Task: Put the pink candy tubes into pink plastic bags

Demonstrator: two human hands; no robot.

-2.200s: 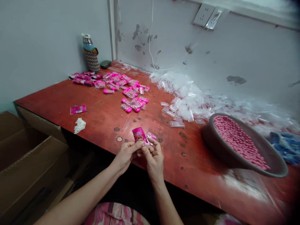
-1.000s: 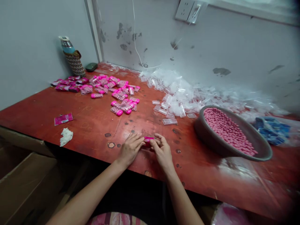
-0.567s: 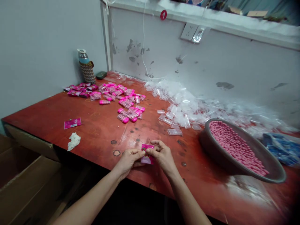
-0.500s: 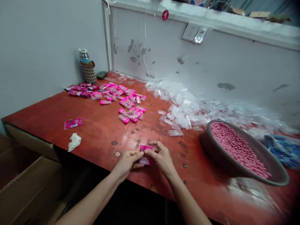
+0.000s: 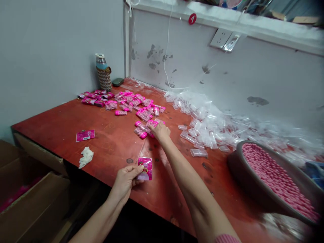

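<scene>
My left hand [image 5: 129,177] pinches a small pink printed packet [image 5: 146,170] by its left side, above the table's front edge. My right hand [image 5: 160,131] reaches forward to the nearest cluster of small clear containers with bright pink caps [image 5: 140,132], filled with pink balls. Its fingertips are at these containers, partly hidden behind the hand, and whether they grip one is unclear. More filled containers [image 5: 144,115] lie just behind. At the back left, several pink packets [image 5: 88,101] are grouped together. Another flat pink packet [image 5: 85,135] lies alone to the left.
A heap of clear plastic containers [image 5: 210,125] runs along the wall. On the right stands a brown basin [image 5: 235,162] of pink balls [image 5: 275,179]. A crumpled white tissue [image 5: 86,157] lies left; a flask [image 5: 103,76] stands in the corner. Cardboard boxes [image 5: 50,195] sit below left.
My right hand has let go of the pink packet and moved forward to the filled containers. My left hand keeps the packet, now slightly further left. The camera view has shifted a little.
</scene>
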